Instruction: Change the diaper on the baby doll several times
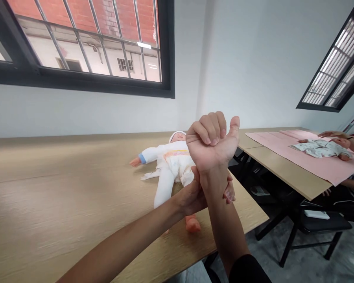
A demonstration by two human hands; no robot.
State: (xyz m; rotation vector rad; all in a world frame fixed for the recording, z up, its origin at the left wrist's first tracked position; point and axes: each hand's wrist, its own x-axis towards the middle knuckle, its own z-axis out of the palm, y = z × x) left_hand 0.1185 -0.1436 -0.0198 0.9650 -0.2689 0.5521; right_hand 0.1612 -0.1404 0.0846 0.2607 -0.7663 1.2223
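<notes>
Black fabric is seen nearest, on the right sleeve (247,271). The right wrist (215,181) is clasped by the left hand (193,198), its grip closed; the right hand (211,146) is raised, palm inward, fingers loosely curled, thumb apart. Beyond, a doll (169,162), partly hidden by the hands, is laid face up on the desk (76,188). Farther right, another doll (321,148) is laid on pink cloth (324,169), a co-worker's hand (330,134) beside it.

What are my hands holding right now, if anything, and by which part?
Your bare left hand holds your bare right forearm by the wrist, wrapped around from behind. Your bare right hand, loosely curled, holds nothing visible.
</notes>
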